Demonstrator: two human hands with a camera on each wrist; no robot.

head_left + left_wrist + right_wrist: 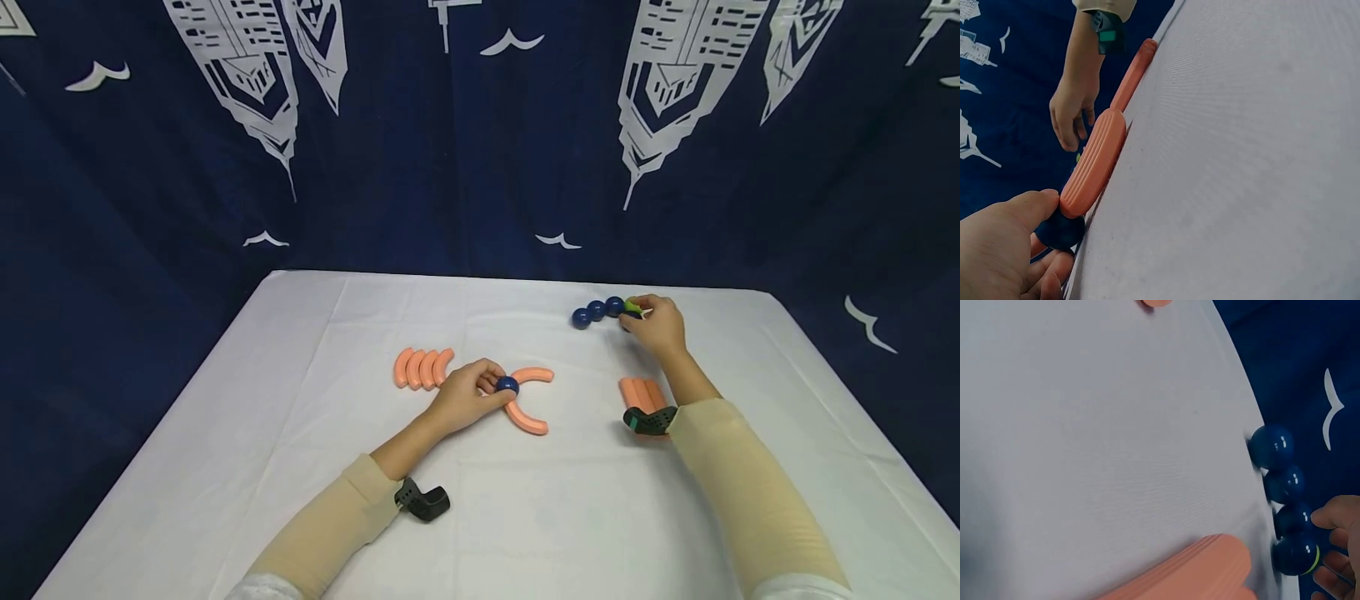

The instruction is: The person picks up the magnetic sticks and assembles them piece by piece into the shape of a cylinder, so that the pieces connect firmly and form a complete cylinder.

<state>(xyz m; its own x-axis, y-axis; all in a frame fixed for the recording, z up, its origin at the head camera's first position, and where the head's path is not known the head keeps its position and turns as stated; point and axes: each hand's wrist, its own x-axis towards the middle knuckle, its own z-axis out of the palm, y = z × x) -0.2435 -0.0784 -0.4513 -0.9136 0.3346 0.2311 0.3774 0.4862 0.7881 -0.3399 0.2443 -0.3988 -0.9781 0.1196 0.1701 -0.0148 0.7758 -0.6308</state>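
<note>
In the head view my left hand (pixel 471 393) pinches a dark blue ball (pixel 507 384) close over the white table. Two curved orange toy sausages (pixel 531 421) fan out from that ball to the right. The left wrist view has the ball (pixel 1060 232) between thumb and fingers, with a grooved sausage (pixel 1094 165) against it. Farther back, my right hand (pixel 660 325) has its thumb and fingers around the end ball (pixel 1295 554) of a short row of blue balls (pixel 596 310). A bright green piece (pixel 633 307) shows at its fingertips, mostly hidden.
Several curved sausages (pixel 423 368) lie side by side left of my left hand. More sausages (pixel 640 390) lie together beneath my right wrist, partly covered by the black wrist camera (pixel 649 421). A navy curtain (pixel 480 167) hangs behind the white-clothed table (pixel 480 517).
</note>
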